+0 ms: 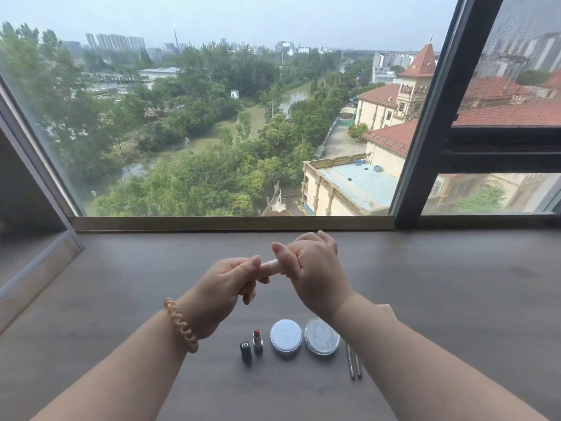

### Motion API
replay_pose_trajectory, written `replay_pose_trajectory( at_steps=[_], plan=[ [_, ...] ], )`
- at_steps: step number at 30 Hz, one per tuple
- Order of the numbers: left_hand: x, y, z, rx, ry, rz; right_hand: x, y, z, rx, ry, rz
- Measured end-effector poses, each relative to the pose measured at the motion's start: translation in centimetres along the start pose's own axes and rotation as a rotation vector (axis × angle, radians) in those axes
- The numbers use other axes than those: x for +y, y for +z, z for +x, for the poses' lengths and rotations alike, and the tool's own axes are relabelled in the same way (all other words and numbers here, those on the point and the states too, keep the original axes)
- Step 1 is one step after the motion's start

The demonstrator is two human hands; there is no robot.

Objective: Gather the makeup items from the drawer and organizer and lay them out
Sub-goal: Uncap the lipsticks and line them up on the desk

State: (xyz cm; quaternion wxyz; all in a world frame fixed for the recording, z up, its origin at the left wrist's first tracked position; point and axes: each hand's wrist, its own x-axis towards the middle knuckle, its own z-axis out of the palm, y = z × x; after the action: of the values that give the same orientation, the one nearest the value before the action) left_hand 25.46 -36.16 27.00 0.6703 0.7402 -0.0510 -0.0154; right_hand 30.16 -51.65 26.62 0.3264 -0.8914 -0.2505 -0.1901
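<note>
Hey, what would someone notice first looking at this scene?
Probably the left hand and right hand gripping a pale tube together above the desk. Below them lies a row: an open lipstick beside its cap, then two round compacts.

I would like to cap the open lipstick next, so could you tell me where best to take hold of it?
Grip the lipstick by its silvery lower case, coming from above. It stands upright with the bullet bare on top, and its black cap and the white compact flank it closely.
</note>
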Motion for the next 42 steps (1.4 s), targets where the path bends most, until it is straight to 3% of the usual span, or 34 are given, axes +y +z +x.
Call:
replay_pose_trajectory(
  at_steps=[5, 8, 10, 11, 13, 15, 18, 21, 23, 26, 29, 33, 35, 38, 42],
  plan=[
    [-0.5, 0.4, -0.2, -0.064, -0.027, -0.06, 0.8, -0.2, -0.9, 0.292, -0.231, -0.162],
    [-0.4, 0.8, -0.5, -0.079, -0.08, -0.128, 0.9, -0.7, -1.2, 0.269, -0.27, -0.194],
    [-0.4, 1.2, -0.5, 0.045, -0.032, 0.034, 0.4, -1.0, -1.1, 0.018, -0.056, -0.157],
    [-0.5, 1.4, -0.5, 0.148, 0.034, 0.242, -0.1, -1.3, -0.9, -0.159, 0.141, -0.016],
    [-0.5, 1.9, -0.7, 0.334, 0.198, 0.745, -1.3, -1.7, -0.5, -0.38, 0.582, 0.506],
    [-0.2, 2.4, -0.8, 0.395, 0.252, 0.886, -1.8, -1.6, -0.2, -0.383, 0.741, 0.671],
    [0.1, 2.7, -0.1, 0.324, 0.033, 0.477, -2.1, -1.2, -1.0, -0.211, 0.618, 0.522],
    [1.1, 3.3, -0.3, 0.208, -0.301, -0.08, -1.4, -0.7, -1.9, -0.03, 0.221, 0.256],
    [1.4, 3.2, -0.6, 0.159, -0.376, -0.202, -0.7, -0.8, -1.8, 0.053, 0.027, 0.099],
    [1.3, 2.6, -0.5, 0.15, -0.279, -0.029, 0.3, -1.3, -1.6, 0.091, -0.125, -0.034],
    [1.3, 2.2, -0.3, 0.16, -0.154, 0.192, 1.2, -1.7, -1.4, -0.115, 0.055, 0.01],
    [0.8, 1.8, 0.0, 0.175, -0.106, 0.308, 2.0, -1.4, -1.2, -0.357, 0.226, 0.354],
    [0.6, 1.6, 0.1, 0.2, -0.157, 0.318, 2.0, -1.5, -1.2, -0.387, 0.247, 0.451],
    [0.4, 1.3, 0.3, 0.215, -0.207, 0.29, 1.8, -2.1, -1.2, -0.386, 0.161, 0.409],
    [-0.3, 0.9, 0.8, 0.215, -0.078, 0.441, 1.4, -2.2, -0.6, -0.412, 0.276, 0.462]
  ],
)
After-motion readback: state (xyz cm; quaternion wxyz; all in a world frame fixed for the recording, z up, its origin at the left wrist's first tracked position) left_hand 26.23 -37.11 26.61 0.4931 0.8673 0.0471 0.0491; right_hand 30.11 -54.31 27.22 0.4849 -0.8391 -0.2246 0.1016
